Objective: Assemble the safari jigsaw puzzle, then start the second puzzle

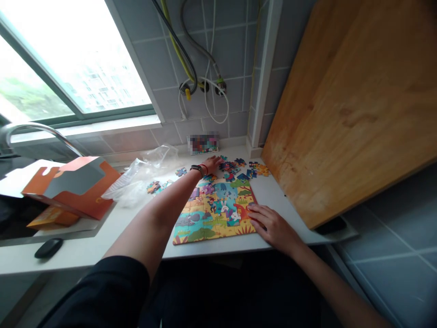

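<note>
A colourful animal jigsaw puzzle (196, 231) lies flat near the counter's front edge, with rabbits, an elephant and a hippo in its picture. My left hand (212, 164) reaches over it to a heap of loose puzzle pieces (229, 166) behind the board. Its fingers are stretched out at the heap's left side, and I see no piece held in them. At the puzzle's right edge rests my right hand (269, 224), fingers extended with the tips on the board. A loose rabbit piece (233, 217) lies slightly askew on the picture near those fingertips.
More loose pieces (154, 187) lie left of my forearm. Crumpled clear plastic (136, 180), an orange box (73, 187) and a black computer mouse (48, 248) are further left. A small picture card (204, 144) leans against the wall. A large wooden board (355, 100) stands at the right.
</note>
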The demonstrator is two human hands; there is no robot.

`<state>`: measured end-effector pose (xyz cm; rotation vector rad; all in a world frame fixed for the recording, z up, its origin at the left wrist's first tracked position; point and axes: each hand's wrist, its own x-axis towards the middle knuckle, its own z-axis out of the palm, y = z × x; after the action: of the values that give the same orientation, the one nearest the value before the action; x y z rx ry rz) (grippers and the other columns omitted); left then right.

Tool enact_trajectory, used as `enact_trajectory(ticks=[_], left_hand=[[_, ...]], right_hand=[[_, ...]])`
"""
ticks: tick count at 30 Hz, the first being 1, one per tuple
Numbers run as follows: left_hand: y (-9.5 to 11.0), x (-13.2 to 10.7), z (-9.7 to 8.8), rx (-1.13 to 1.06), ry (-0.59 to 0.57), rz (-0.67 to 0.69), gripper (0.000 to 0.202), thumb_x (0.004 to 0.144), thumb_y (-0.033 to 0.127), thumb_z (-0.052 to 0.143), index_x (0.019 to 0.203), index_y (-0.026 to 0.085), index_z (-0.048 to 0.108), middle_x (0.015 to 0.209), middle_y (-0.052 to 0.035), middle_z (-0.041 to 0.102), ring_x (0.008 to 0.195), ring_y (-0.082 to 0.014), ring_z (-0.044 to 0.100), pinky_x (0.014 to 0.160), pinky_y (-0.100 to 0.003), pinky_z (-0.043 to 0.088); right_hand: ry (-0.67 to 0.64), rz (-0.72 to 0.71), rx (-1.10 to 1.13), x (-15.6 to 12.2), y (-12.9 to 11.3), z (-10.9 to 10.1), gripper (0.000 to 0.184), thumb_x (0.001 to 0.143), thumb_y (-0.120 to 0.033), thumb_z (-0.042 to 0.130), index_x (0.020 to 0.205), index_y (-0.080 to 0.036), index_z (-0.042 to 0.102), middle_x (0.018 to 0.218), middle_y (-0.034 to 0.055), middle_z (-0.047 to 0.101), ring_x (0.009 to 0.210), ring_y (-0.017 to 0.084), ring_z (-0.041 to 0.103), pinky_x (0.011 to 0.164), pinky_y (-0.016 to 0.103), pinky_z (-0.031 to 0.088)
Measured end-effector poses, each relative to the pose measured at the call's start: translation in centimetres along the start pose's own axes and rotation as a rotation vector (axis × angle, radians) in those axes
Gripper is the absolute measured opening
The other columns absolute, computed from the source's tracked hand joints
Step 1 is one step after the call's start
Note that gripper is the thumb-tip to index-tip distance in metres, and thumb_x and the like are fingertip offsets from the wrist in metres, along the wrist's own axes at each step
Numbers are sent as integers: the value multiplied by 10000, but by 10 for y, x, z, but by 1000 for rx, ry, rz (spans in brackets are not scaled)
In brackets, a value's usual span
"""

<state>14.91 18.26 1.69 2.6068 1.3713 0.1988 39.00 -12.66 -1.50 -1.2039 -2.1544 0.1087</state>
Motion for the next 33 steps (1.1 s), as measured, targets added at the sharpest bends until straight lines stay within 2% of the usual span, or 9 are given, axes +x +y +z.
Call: enact_trajectory(ticks=[3, 6, 11, 15, 18, 22, 24, 28, 33], left_hand=[[1, -9, 10, 18, 94, -20, 380, 1017, 380, 646, 1342, 185, 617, 1369, -122, 621, 1167, -264, 651, 981, -487, 576], [4, -14, 15, 27, 150, -19, 367, 1021, 378, 640, 1330, 183, 623, 1352, -116, 628, 1147, -260, 657, 963, -475, 585], [-4, -26, 2, 18, 131, 23, 365, 1014, 380, 651, 1320, 181, 628, 1343, -113, 633, 1136, -260, 660, 956, -470, 589], [-34, -72, -21, 37, 64, 31, 392, 1019, 387, 640, 1360, 195, 614, 1415, -129, 601, 1214, -275, 633, 1026, -510, 552], [-74, -123, -48, 82, -28, -30, 422, 1010, 346, 603, 1401, 189, 628, 1504, -143, 579, 1356, -285, 562, 1180, -433, 420], [-132, -187, -87, 128, -114, -178, 384, 952, 323, 579, 1276, 166, 711, 1290, -143, 721, 1190, -284, 681, 1077, -402, 504], [-151, -213, -98, 133, -137, -241, 447, 885, 369, 640, 1275, 163, 709, 1243, -152, 742, 1133, -310, 703, 1013, -414, 539], [-158, -245, -97, 96, -146, -277, 468, 802, 416, 716, 1230, 227, 734, 1248, -107, 751, 1145, -305, 698, 1003, -377, 537], [-147, -246, -84, 59, -90, -293, 410, 841, 411, 674, 1196, 222, 756, 1225, -124, 744, 1130, -301, 695, 1014, -365, 520]], right_hand=[[-6, -8, -5, 0, 1, 0, 263, 1022, -222, 551, 1200, -203, 744, 1311, 124, 736, 1203, 283, 701, 1030, 479, 610], [-13, -11, -13, 1, 2, -1, 241, 1025, -240, 560, 1183, -215, 741, 1324, 107, 731, 1212, 281, 696, 1039, 481, 605], [-12, -48, -30, 2, 3, -2, 240, 1025, -255, 559, 1183, -221, 736, 1309, 102, 736, 1197, 271, 705, 1008, 449, 623], [-13, -55, -54, 1, 8, 0, 257, 1034, -285, 548, 1212, -239, 728, 1322, 97, 727, 1197, 275, 702, 1010, 461, 616], [-14, -64, -53, -1, 11, 3, 258, 1033, -296, 558, 1227, -246, 719, 1334, 89, 722, 1207, 276, 696, 1016, 461, 609], [-1, -69, -53, -2, 12, 4, 250, 1031, -292, 561, 1216, -247, 722, 1330, 84, 725, 1206, 268, 697, 1032, 451, 598], [5, -71, -53, -1, 13, 5, 248, 1030, -294, 561, 1207, -244, 727, 1316, 87, 730, 1197, 265, 701, 1026, 444, 601], [-2, -67, -58, 0, 12, 4, 255, 1027, -309, 559, 1192, -237, 739, 1308, 95, 735, 1187, 276, 707, 1006, 462, 613], [-12, -47, -45, 3, 6, 0, 259, 1021, -305, 553, 1172, -245, 753, 1294, 94, 743, 1166, 284, 717, 990, 481, 628]])
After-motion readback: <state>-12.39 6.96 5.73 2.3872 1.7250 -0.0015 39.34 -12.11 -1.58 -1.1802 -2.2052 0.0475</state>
